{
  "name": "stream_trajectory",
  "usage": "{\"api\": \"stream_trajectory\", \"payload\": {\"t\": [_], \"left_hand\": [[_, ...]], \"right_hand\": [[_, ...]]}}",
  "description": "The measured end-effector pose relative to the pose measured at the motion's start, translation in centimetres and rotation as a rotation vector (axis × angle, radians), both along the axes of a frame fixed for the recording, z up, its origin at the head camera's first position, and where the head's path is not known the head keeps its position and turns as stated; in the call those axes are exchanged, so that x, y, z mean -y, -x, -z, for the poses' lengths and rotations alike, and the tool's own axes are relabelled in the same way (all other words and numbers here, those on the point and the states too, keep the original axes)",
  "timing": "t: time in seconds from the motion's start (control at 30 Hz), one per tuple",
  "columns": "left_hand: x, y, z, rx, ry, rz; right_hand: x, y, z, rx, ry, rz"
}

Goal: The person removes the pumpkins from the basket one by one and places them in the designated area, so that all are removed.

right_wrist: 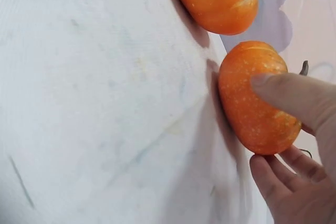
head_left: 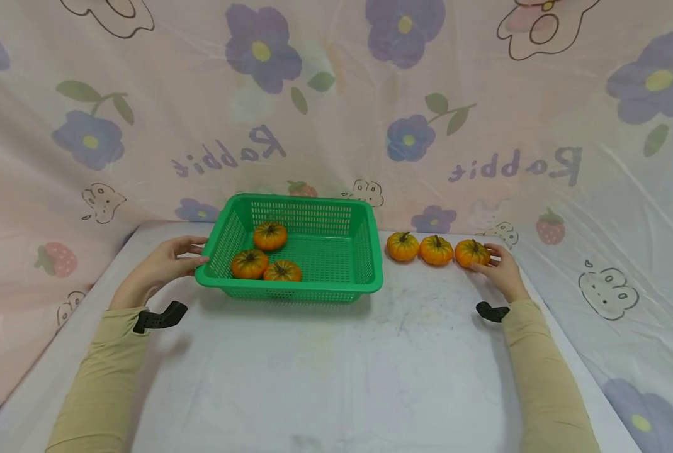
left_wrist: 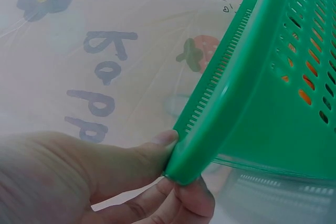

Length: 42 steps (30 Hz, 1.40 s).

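Observation:
My left hand [head_left: 173, 259] pinches the left rim of a green plastic basket [head_left: 313, 286]; in the left wrist view the thumb lies on the rim's outer edge and the fingers curl beneath it. Three small orange pumpkins, one of them a pumpkin [head_left: 270, 236] at the back, sit in the basket's left half. To the right of the basket, my right hand [head_left: 500, 270] grips the rightmost pumpkin [right_wrist: 257, 108] of a row, thumb on its near side and fingers around the other. That pumpkin appears to be on the table or just at its surface.
Beside the gripped one stand a middle pumpkin [head_left: 435, 250] and a left pumpkin [head_left: 402, 246], close to the basket's right wall. A white table [head_left: 336, 371] carries everything. Behind it hangs a printed cloth [head_left: 336, 126] with flowers and rabbits.

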<state>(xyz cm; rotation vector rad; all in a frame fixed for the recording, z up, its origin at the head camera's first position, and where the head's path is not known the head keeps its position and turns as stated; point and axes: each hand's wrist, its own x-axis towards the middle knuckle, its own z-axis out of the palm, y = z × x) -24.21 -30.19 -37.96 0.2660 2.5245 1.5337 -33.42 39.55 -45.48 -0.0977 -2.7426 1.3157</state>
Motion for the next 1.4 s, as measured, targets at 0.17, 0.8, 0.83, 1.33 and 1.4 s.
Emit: {"api": "stream_trajectory", "payload": {"t": [0.17, 0.8, 0.83, 1.33, 1.4], "left_hand": [[0.0, 0.0, 0.1, -0.002, -0.002, 0.005], [-0.5, 0.1, 0.0, 0.006, -0.008, -0.003], [-0.4, 0.0, 0.0, 0.005, -0.006, -0.003], [0.0, -0.1, -0.2, 0.002, 0.006, 0.003], [0.0, 0.0, -0.2, 0.002, 0.01, 0.004]], "right_hand": [[0.4, 0.1, 0.2, -0.015, 0.019, 0.017], [-0.2, -0.4, -1.7, -0.052, 0.02, -0.045], [-0.1, -0.4, -2.1, -0.061, 0.016, -0.046], [3.8, -0.5, -7.3, -0.201, 0.041, -0.15], [4.8, -0.5, -8.0, -0.222, 0.034, -0.17]]}}
